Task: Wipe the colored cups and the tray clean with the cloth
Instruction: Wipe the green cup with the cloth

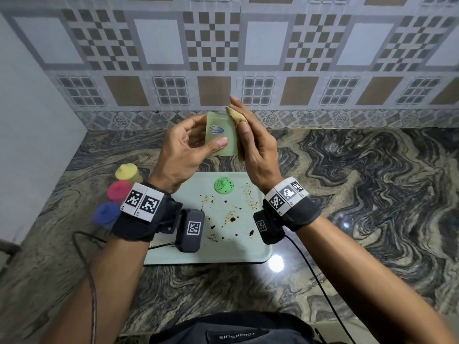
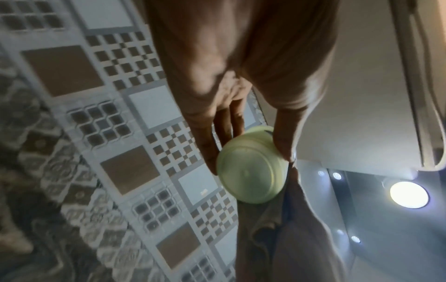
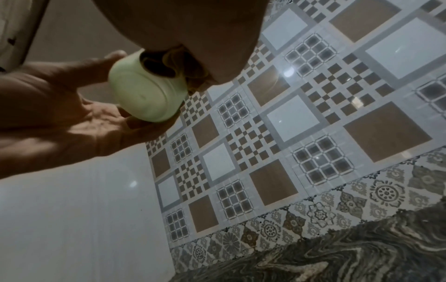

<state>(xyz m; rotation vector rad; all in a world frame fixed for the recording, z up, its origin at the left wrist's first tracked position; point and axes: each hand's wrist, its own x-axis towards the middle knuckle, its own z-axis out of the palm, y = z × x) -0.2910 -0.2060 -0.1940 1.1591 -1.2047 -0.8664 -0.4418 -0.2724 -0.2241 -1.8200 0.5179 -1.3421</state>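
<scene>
My left hand (image 1: 198, 135) grips a pale green cup (image 1: 219, 135) in the air above the counter, thumb on its front wall. My right hand (image 1: 250, 137) pinches a tan cloth (image 1: 237, 116) and holds it against the cup's right side. In the left wrist view the cup (image 2: 251, 169) shows its base, with the cloth (image 2: 265, 219) beside it. The right wrist view shows the cup (image 3: 147, 91) with the cloth (image 3: 190, 70) bunched at its rim. Below lies the pale tray (image 1: 223, 252) with brown stains (image 1: 232, 218) and a green lid (image 1: 223, 186).
Yellow (image 1: 128, 172), pink (image 1: 119, 191) and blue (image 1: 106, 213) lidded cups stand in a row left of the tray on the marbled counter (image 1: 360, 194). A tiled wall (image 1: 223, 58) runs behind, and a plain white wall (image 1: 37, 120) closes the left side. Cables trail off both wrists.
</scene>
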